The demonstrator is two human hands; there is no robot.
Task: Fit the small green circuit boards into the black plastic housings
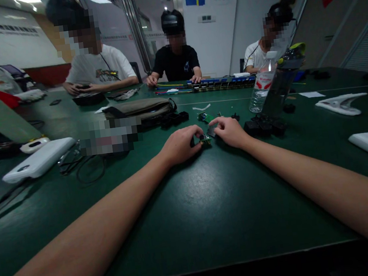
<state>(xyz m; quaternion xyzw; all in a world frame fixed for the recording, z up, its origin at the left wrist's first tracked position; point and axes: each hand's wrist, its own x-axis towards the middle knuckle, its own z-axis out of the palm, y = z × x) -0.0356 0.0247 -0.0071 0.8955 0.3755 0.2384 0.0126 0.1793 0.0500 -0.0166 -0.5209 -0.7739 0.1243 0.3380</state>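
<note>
My left hand (183,145) rests on the green table (213,215), its thumb and fingers curled round a small green circuit board (205,140). Close by on the right, my right hand (229,131) pinches a small flat grey piece (211,131), with the index finger stretched over it. The grey piece and the board lie very near each other; whether they touch I cannot tell. Just beyond my fingers is another green circuit board (204,117). Several black blocky parts (265,127) lie to the right of my right hand.
A clear water bottle (262,83) and a dark tumbler (286,83) stand at the right. Left lie a grey pouch (140,109), more black parts (175,119) and a white device (41,159). White clamp-like pieces (342,104) lie far right. Several people sit across the table.
</note>
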